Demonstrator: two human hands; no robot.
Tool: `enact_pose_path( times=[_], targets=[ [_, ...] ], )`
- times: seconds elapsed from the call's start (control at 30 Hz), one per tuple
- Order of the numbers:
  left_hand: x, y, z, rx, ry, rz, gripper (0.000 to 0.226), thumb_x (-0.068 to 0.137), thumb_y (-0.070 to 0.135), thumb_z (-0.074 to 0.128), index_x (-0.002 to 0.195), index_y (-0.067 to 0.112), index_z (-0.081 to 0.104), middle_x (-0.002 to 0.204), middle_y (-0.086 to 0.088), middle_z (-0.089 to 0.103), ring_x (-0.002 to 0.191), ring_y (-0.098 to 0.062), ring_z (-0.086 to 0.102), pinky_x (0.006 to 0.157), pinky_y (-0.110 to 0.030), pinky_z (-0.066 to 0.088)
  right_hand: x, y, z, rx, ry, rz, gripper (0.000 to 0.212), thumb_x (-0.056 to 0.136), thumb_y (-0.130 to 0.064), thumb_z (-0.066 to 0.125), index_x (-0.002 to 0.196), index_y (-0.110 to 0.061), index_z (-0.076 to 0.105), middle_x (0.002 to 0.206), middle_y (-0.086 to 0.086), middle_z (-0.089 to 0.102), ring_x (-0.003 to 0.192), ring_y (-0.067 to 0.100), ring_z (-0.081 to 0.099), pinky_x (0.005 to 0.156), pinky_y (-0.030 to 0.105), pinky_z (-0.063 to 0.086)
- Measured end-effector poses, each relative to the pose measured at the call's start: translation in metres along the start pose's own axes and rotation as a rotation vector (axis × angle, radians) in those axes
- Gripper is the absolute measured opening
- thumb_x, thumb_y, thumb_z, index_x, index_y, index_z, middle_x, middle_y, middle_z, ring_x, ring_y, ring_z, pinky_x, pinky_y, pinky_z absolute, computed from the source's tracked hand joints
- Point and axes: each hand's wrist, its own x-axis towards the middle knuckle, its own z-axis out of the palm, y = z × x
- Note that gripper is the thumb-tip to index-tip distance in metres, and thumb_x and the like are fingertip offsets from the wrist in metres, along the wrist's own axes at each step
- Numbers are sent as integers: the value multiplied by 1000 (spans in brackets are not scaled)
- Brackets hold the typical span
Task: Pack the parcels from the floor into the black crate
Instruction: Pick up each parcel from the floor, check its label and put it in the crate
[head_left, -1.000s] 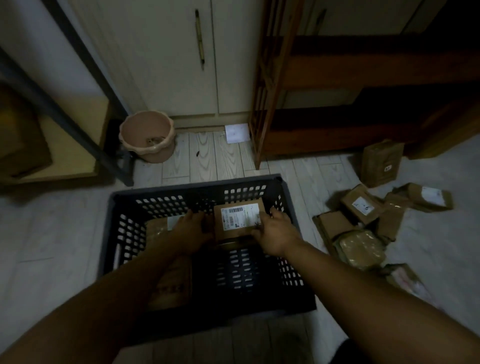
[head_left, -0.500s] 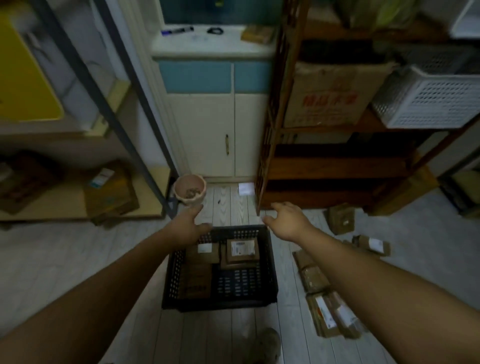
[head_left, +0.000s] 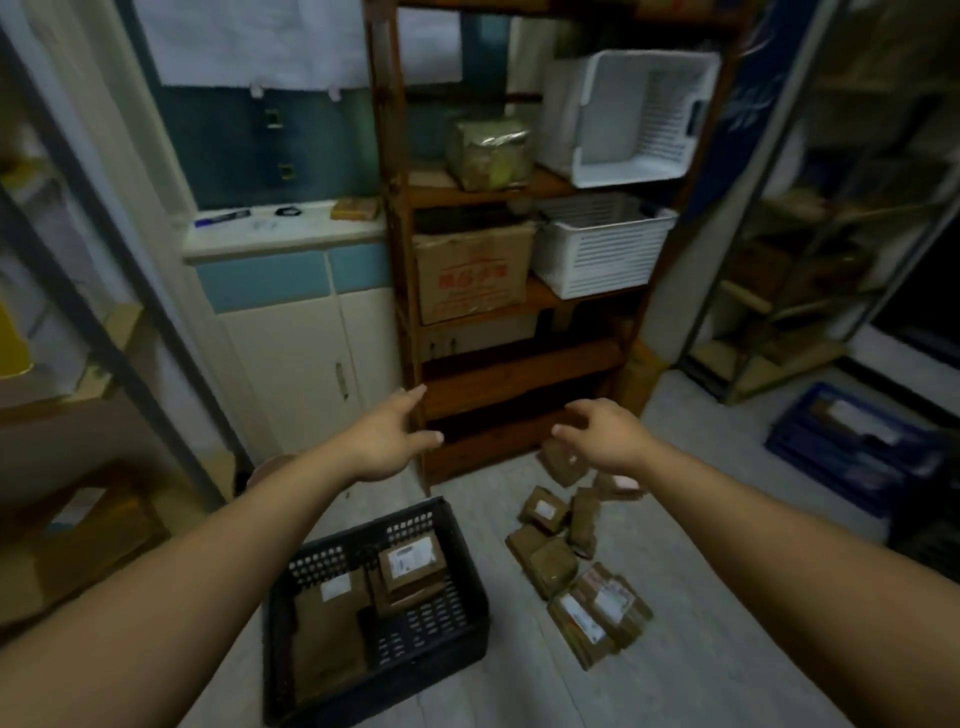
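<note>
My left hand (head_left: 387, 441) and right hand (head_left: 605, 434) hang open and empty at mid-frame, fingers loosely spread. The black crate (head_left: 421, 623) sits at lower centre with packed parcels (head_left: 410, 561) inside. Loose parcels (head_left: 553, 564) lie just right of it on the floor (head_left: 701, 597).

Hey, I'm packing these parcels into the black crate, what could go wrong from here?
The left hand and right hand are empty and raised, away from the floor parcels. Those lie scattered right of the black crate, easy to step on. The labelled parcel in the crate sits on top of another, so more stacked there may slide.
</note>
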Motion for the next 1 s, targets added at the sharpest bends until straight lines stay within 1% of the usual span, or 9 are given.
enact_pose_path(
  times=[0.13, 0.2, 0.27, 0.4, 0.53, 0.6, 0.73, 0.83, 1.0],
  targets=[
    [11, 61, 32, 2, -21, 56, 75, 90, 39, 56, 150, 28, 13, 159, -2, 10, 145, -20, 13, 115, -33, 17, -19, 58, -49, 91, 43, 48, 59, 89, -51, 52, 140, -21, 43, 141, 4, 48, 118, 22, 55, 99, 36, 45],
    [20, 98, 57, -2, -34, 75, 75, 90, 40, 56, 150, 30, 12, 159, -1, 9, 145, -20, 13, 114, -33, 20, -30, 95, -75, 109, 79, 61, 57, 92, -47, 52, 141, -19, 43, 142, 5, 47, 125, 22, 50, 102, 32, 41],
    [31, 141, 88, -12, -44, 104, 74, 91, 40, 56, 150, 31, 13, 159, 0, 10, 145, -20, 14, 115, -34, 20, -42, 138, -104, 110, 117, 81, 57, 94, -42, 52, 143, -15, 40, 144, 6, 46, 129, 22, 46, 100, 30, 37],
    [55, 222, 161, -12, -121, 147, 73, 91, 41, 55, 150, 30, 14, 159, -1, 9, 145, -21, 14, 117, -37, 20, -57, 236, -157, 88, 173, 159, 56, 94, -42, 52, 143, -19, 40, 149, 5, 39, 134, 23, 40, 105, 34, 35],
    [80, 271, 217, -11, -200, 134, 73, 92, 41, 54, 151, 27, 13, 159, -3, 6, 146, -21, 12, 113, -32, 20, -50, 304, -190, 81, 167, 187, 55, 93, -43, 53, 142, -21, 41, 148, 4, 40, 132, 23, 42, 105, 35, 36],
    [93, 278, 236, -5, -243, 110, 73, 92, 40, 54, 151, 27, 12, 159, -3, 3, 145, -21, 15, 111, -30, 23, -36, 325, -193, 87, 141, 189, 55, 93, -43, 53, 142, -21, 41, 148, 5, 41, 133, 23, 41, 106, 35, 35],
    [132, 269, 261, 19, -261, 32, 74, 90, 43, 55, 150, 28, 13, 159, -3, 5, 146, -23, 10, 115, -35, 17, 11, 349, -177, 108, 52, 184, 56, 93, -41, 53, 143, -20, 40, 149, 4, 39, 134, 23, 39, 107, 34, 33],
    [170, 256, 272, -8, -265, -29, 73, 91, 41, 54, 150, 27, 14, 159, -4, 7, 146, -23, 10, 116, -36, 17, 55, 357, -161, 119, -22, 174, 57, 93, -42, 53, 143, -18, 40, 149, 4, 39, 134, 22, 39, 107, 32, 32],
    [230, 246, 297, -89, -217, -140, 69, 93, 38, 53, 150, 24, 17, 156, -4, 20, 142, -24, 24, 111, -32, 24, 116, 384, -152, 92, -115, 152, 59, 92, -43, 54, 143, -17, 40, 149, 4, 40, 134, 21, 40, 107, 31, 32]
  ],
)
